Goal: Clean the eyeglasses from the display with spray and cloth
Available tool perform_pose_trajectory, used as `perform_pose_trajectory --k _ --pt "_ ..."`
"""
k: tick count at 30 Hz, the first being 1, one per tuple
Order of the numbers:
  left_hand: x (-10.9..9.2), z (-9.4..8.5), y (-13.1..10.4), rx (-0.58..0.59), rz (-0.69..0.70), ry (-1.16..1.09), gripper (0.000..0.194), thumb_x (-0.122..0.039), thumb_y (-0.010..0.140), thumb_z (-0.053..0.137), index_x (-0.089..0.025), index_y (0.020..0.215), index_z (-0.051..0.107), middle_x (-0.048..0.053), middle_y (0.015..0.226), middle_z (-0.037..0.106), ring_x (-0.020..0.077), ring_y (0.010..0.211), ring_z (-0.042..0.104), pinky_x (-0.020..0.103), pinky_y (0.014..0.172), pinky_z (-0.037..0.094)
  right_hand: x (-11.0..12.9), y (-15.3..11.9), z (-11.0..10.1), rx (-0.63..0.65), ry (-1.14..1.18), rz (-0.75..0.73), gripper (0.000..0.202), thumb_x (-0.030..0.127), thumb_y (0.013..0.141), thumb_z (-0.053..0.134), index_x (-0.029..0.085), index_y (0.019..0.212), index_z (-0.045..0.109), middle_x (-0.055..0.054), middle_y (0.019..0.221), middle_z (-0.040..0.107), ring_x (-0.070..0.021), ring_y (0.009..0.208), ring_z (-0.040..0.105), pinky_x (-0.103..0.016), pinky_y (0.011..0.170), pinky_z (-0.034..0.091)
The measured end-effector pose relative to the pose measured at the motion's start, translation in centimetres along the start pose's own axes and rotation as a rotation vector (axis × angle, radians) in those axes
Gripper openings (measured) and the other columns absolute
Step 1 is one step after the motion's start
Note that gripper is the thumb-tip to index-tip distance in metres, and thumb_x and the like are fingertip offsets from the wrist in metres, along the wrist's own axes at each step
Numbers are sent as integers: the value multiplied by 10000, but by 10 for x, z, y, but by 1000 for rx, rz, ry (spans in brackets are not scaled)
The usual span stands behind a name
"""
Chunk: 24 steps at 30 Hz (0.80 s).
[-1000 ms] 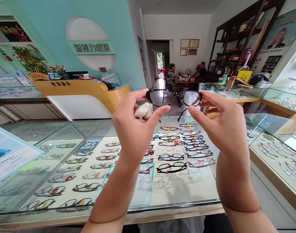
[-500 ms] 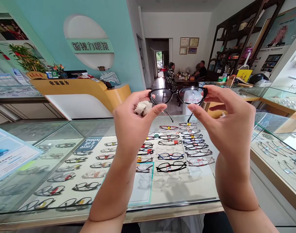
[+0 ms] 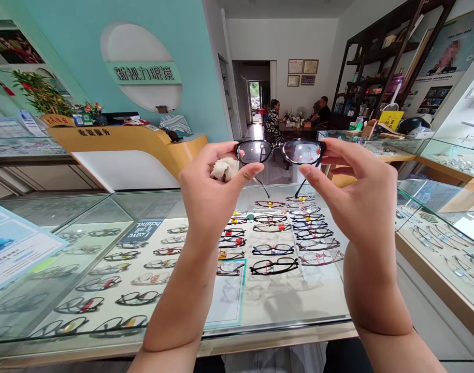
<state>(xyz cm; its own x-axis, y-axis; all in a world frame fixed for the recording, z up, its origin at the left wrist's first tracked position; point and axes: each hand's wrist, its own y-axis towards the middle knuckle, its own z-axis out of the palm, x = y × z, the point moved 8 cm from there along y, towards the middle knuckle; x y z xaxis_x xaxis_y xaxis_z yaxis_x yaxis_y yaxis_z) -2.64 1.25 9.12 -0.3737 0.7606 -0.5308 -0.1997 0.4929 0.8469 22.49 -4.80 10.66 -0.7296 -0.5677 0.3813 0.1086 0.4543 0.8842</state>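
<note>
A pair of black-framed eyeglasses (image 3: 277, 147) is held up at eye height, with both lenses facing along my view and the temples hanging down behind. My left hand (image 3: 215, 184) grips the left end of the frame between thumb and fingers. Tucked in that same palm is a crumpled white cloth (image 3: 224, 169). At the other end, my right hand (image 3: 355, 181) pinches the right side of the frame. Below both hands lies a glass display case (image 3: 283, 305) with rows of spectacles under its top.
A yellow-fronted counter (image 3: 143, 142) stands ahead on the left. A leaflet (image 3: 15, 248) leans in at the left edge. More glass cases (image 3: 450, 233) run along the right. Two people (image 3: 273, 122) sit at a table at the back, near dark shelves (image 3: 376, 65).
Both hands and the eyeglasses have shifted slightly to the left. The grip on the frame stays the same, and the white cloth moves along with the left hand.
</note>
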Motion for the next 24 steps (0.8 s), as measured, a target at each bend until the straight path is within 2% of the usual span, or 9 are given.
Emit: perform_pose_trajectory --k 5,10,15,19,24 --pt "-12 -5 -2 -76 136 48 494 -626 765 960 -299 1103 807 28 1002 810 222 881 737 385 759 607 -9 2 8 58 59 21 425 474 961 791 270 1335 778 -100 1209 844 -314 1065 819 -574 982 683" --pt "-21 -11 -8 -131 245 83 534 -562 773 979 -329 1217 794 38 1113 799 273 1036 753 445 871 624 -12 3 11 98 51 46 451 450 945 802 269 1358 775 -105 1256 842 -327 1070 827 -605 994 677" --pt "-20 -12 -8 -132 248 116 557 -617 798 943 -337 1249 772 48 1167 792 306 1096 757 485 890 655 -11 4 13 103 66 30 439 442 955 785 262 1354 765 -106 1256 838 -317 1078 820 -579 974 687" --pt "-12 -7 0 -63 189 89 555 -667 817 908 -332 1235 765 41 1179 812 310 1148 768 488 917 668 -5 3 9 28 93 -6 415 390 941 817 239 1320 741 -106 1234 806 -303 1108 792 -531 965 691" --pt "4 2 6 35 75 22 610 -704 825 882 -333 1293 756 56 1285 817 315 1189 780 466 918 677 4 0 11 16 25 -40 408 465 1014 718 340 1397 651 -106 1331 725 -382 1308 713 -564 979 683"
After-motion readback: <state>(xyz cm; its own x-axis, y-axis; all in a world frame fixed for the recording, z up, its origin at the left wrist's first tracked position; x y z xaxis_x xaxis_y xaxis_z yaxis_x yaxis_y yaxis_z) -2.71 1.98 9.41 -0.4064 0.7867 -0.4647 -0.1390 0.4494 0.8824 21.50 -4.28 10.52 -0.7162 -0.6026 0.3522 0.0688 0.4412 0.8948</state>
